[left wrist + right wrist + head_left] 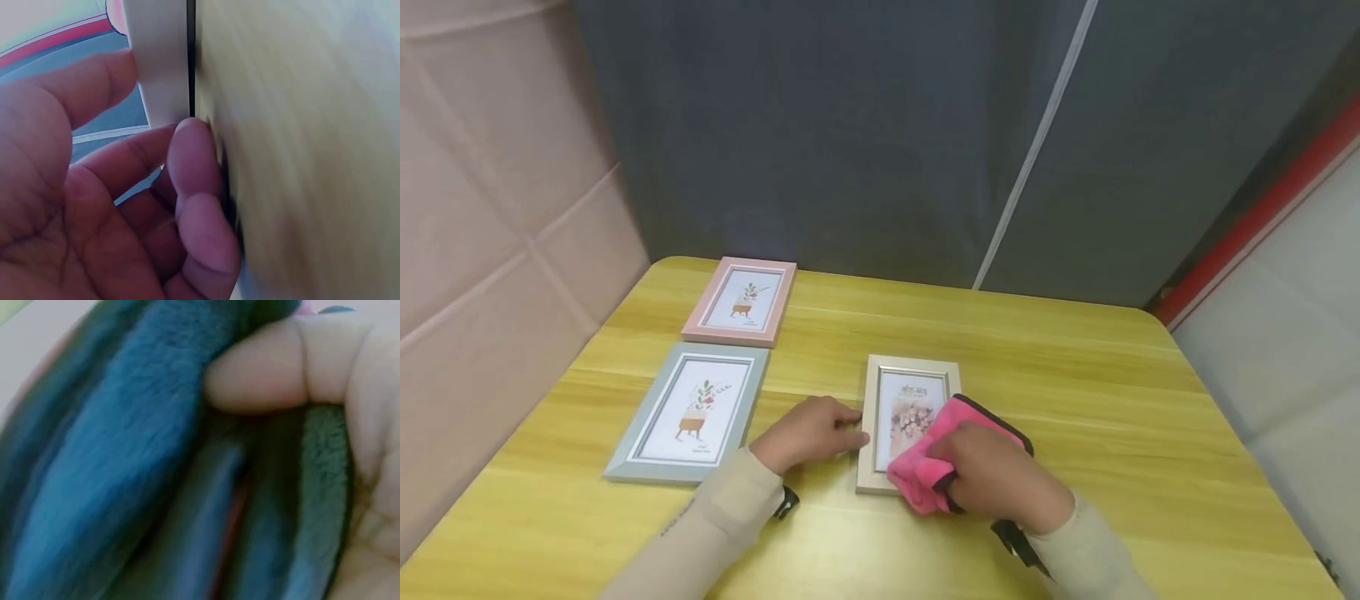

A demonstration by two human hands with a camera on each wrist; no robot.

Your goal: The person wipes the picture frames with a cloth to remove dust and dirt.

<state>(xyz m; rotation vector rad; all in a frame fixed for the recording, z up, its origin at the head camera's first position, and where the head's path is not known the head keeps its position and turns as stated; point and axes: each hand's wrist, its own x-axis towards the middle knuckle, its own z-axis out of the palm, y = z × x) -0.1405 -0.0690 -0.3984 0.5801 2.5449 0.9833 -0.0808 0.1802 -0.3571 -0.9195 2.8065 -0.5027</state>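
A cream picture frame (pixel 867 417) with a floral print lies flat on the wooden table. At its left side is my left hand (pixel 808 432), whose thumb and index finger touch the frame's edge. The left wrist view shows the thumb (pixel 103 84) against that pale side, with the other fingers bent close to the tabletop. My right hand (pixel 1000 475) grips a pink cloth (pixel 917 471) with dark trim over the frame's lower right corner. Close up in the right wrist view, the cloth's bluish-grey folds (pixel 125 444) bunch beside the thumb (pixel 269 375). The covered corner is hidden.
To the left lie a blue-grey picture frame (pixel 745 408) and, behind it, a pink picture frame (pixel 784 308), both face up. A dark curtain (pixel 850 150) hangs along the table's (pixel 1075 367) far edge. Pale walls stand on both sides.
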